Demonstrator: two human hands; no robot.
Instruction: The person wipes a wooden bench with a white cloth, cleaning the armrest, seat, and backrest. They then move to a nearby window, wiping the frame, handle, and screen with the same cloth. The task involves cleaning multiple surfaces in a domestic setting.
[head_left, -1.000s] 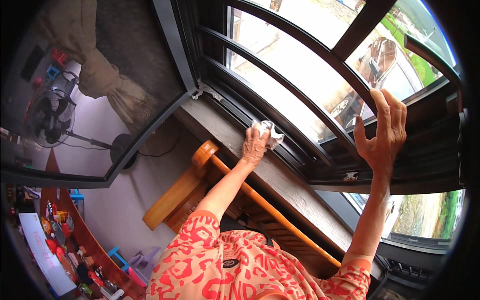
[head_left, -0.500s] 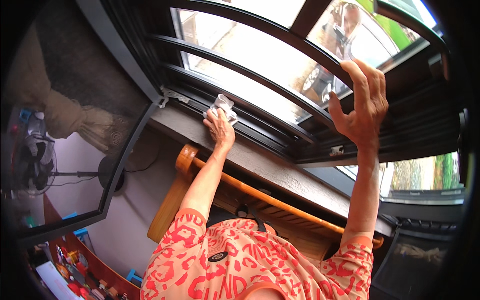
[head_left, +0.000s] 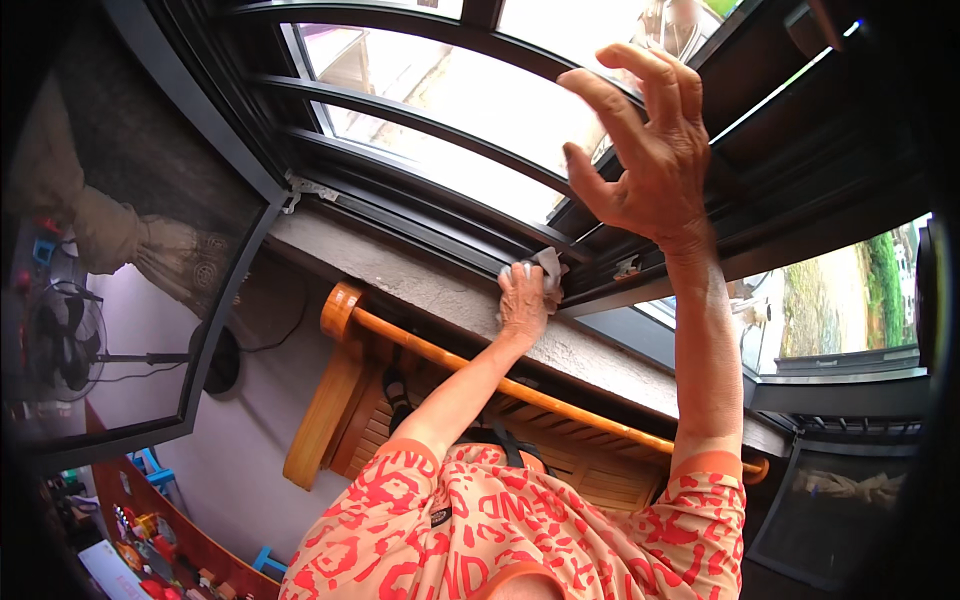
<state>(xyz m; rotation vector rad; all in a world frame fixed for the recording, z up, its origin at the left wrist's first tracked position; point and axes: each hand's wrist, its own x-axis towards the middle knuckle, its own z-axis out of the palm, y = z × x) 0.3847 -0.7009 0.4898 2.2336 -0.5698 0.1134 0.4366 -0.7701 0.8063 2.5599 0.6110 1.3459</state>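
My left hand (head_left: 522,305) is closed on a crumpled whitish cloth (head_left: 550,275), pressed against the dark window frame (head_left: 440,225) at the right end of its lower track. Part of the cloth bulges out beyond my fingers. Higher up on the right, my right hand (head_left: 650,150) is raised with fingers spread and bent, nothing in it. It is in front of the dark window bars (head_left: 420,115); whether the fingertips touch them I cannot tell.
Below the window runs a rough grey sill (head_left: 400,260). A wooden bench (head_left: 420,345) stands under it. An opened glass pane (head_left: 120,300) swings in at left, mirroring a fan and curtain. Another opened pane (head_left: 840,290) is at right. Toys lie on a reddish table (head_left: 185,520).
My left hand has slid the cloth rightward along the window track to its corner. My right hand has shifted up and left in the view, as the whole view moved somewhat.
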